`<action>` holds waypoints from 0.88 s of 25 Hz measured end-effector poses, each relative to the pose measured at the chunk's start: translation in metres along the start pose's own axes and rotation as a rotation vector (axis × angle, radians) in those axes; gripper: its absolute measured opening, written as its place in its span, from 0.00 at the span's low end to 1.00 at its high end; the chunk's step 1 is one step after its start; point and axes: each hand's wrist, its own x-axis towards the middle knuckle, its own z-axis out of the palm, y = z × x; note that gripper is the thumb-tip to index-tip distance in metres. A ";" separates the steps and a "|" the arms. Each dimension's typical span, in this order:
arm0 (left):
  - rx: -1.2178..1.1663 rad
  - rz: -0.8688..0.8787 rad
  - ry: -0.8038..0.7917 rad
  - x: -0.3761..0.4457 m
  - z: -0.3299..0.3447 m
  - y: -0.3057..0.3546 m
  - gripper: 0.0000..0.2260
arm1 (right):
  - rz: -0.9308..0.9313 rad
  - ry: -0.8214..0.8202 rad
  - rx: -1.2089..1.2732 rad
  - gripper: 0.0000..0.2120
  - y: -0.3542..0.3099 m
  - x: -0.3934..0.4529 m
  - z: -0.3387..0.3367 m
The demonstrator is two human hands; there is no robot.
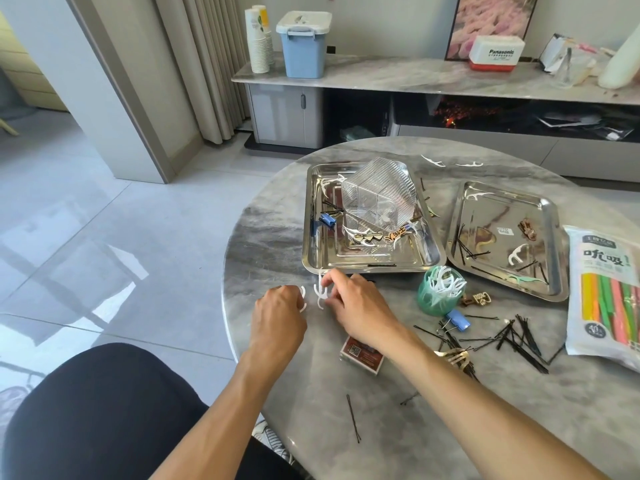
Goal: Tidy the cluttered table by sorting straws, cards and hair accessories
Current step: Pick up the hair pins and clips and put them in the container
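Home living room, curtains (204,64), TV cabinet (433,81)

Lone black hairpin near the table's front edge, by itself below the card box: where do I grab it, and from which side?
Pinch the hairpin near its middle, coming straight down from above. It lies flat on the table, thin and long, running from upper left to lower right, so set fingertips across its narrow width. Nothing crowds it. The right hand is probably nearer.

The table (277,237) is grey-veined marble, the trays (367,265) silver, the cup (437,299) green, the clips (458,322) blue, the hairpins (519,341) black, and the straws (609,306) yellow, green and pink.
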 end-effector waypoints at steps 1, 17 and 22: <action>-0.007 0.008 0.000 0.000 0.001 -0.002 0.10 | 0.063 -0.002 0.109 0.11 0.000 0.001 -0.006; -0.070 0.213 -0.058 0.001 0.036 0.037 0.07 | 0.401 0.373 0.633 0.07 0.070 -0.054 -0.124; 0.057 0.295 -0.079 0.006 0.031 0.044 0.07 | 0.237 0.440 0.050 0.04 0.085 -0.057 -0.113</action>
